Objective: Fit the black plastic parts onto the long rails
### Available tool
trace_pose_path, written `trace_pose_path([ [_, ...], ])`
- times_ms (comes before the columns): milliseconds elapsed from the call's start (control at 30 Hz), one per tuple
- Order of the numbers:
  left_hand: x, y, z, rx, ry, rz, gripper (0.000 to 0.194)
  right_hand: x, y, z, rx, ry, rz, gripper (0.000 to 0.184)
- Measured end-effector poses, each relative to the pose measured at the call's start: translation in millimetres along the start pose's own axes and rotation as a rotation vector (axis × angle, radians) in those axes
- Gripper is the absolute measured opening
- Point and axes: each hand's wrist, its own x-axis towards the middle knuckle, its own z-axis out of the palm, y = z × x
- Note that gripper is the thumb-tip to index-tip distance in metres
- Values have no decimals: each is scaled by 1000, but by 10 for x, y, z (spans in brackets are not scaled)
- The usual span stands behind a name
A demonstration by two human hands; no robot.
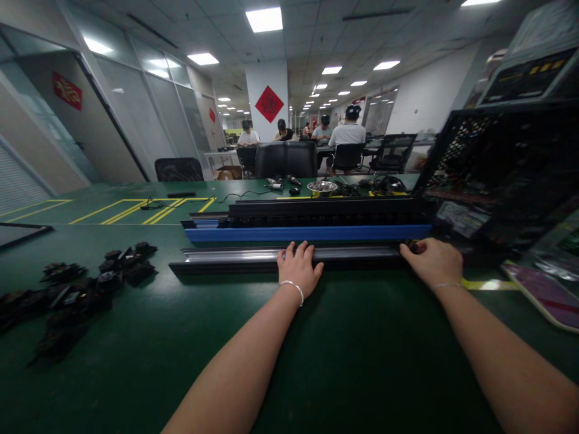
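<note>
Right hand (436,262): fingertips partly hidden at the far right of the front rail (235,260); the dark piece there is possibly held, but too small to identify.
Forearms (239,361): cut off by the picture's edges.
Rear black rails (325,209): lower faces hidden behind the blue rail (307,232).
Dark parts (108,277): blurred; group cut off at left.
Metal bowl (322,187): contents too small to tell.
Black case (506,157): interior obscured by shadow.
</note>
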Motion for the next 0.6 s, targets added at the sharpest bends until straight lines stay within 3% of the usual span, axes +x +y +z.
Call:
trace_pose_path([
  [333,6,-2,8,2,7,4,51,-11,-30,53,28,41,-61,29],
  [600,6,-6,10,-2,3,13,51,-40,-128,58,17,35,-195,33],
])
